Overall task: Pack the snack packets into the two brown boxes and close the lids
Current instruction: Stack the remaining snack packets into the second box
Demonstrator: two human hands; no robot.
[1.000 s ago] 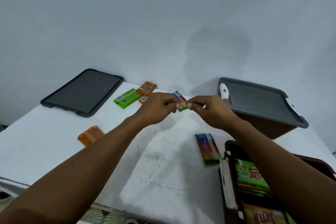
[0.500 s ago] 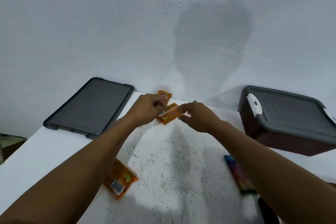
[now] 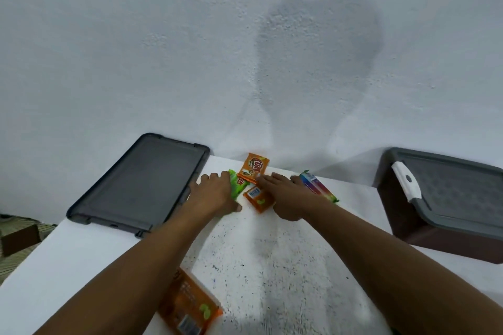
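Left hand point(image 3: 215, 194): fingers laid straight and flat on the green packet point(image 3: 237, 185), gripping nothing
Right hand point(image 3: 285, 196): fingers also straight, tips touching the far orange packet point(image 3: 253, 168); no grasp formed
Other packets: middle orange packet point(image 3: 258, 198) between the hands; multicoloured packet point(image 3: 319, 189) just beside the right hand; near orange packet point(image 3: 187, 307) under the left forearm, all on the table point(image 3: 272, 266)
Brown box point(image 3: 424, 228): at right, grey lid point(image 3: 449, 193) resting on it; second box out of view
Spare lid point(image 3: 141, 185): flat at left
Handling: probably light, thin, slippery film; likely best slid together, then pinched gently across the flat faces or at a sealed end, since the contents may crush
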